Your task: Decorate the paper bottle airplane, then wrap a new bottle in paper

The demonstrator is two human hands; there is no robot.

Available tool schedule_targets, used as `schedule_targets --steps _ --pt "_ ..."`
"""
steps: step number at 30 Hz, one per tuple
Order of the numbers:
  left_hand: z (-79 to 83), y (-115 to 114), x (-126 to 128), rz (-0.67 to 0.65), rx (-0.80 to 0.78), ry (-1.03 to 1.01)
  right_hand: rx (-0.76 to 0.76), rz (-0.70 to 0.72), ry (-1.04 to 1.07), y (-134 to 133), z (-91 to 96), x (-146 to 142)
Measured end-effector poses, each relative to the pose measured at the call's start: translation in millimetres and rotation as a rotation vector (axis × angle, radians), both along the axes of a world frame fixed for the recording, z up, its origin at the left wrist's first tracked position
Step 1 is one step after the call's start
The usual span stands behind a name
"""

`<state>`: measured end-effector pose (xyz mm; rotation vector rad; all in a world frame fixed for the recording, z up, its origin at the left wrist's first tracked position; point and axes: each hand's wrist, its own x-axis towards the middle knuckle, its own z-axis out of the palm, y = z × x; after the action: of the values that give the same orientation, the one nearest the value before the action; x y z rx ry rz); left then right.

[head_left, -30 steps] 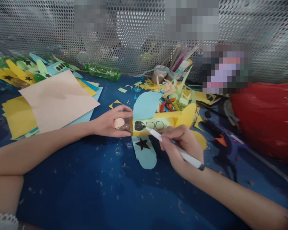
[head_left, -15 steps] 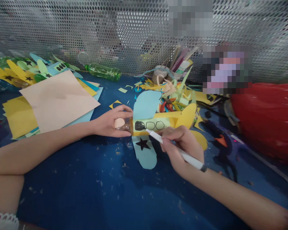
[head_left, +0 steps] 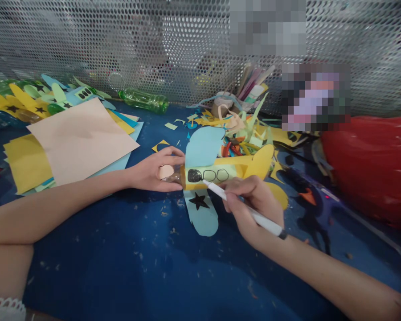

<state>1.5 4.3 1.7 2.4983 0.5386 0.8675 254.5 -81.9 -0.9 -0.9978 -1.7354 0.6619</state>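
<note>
A toy plane made from a plastic bottle (head_left: 214,162) lies on its side, wrapped in yellow paper with light-blue paper wings and yellow tail pieces. The lower wing (head_left: 202,220) bears a black star. Along a pale green strip run three drawn windows; the leftmost is filled in black, the other two are outlines. My left hand (head_left: 158,169) grips the bottle's clear brown end, fingers around it. In my right hand (head_left: 254,203) is a white marker (head_left: 217,191) with a black end, its tip touching the strip beside the black window.
Stacked coloured paper (head_left: 83,138) lies left, with finished paper planes (head_left: 63,96) behind. A green bottle (head_left: 145,100) rests by the perforated metal screen (head_left: 194,40). Paper scraps (head_left: 234,122) are heaped beyond the plane. At right are a glue gun (head_left: 316,196) and a red bag (head_left: 370,165).
</note>
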Motion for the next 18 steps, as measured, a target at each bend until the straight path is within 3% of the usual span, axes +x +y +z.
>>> schedule_targets --steps 18 --pt "-0.8 0.4 -0.5 -0.012 0.031 -0.004 -0.005 -0.005 -0.029 0.0 2.1 0.4"
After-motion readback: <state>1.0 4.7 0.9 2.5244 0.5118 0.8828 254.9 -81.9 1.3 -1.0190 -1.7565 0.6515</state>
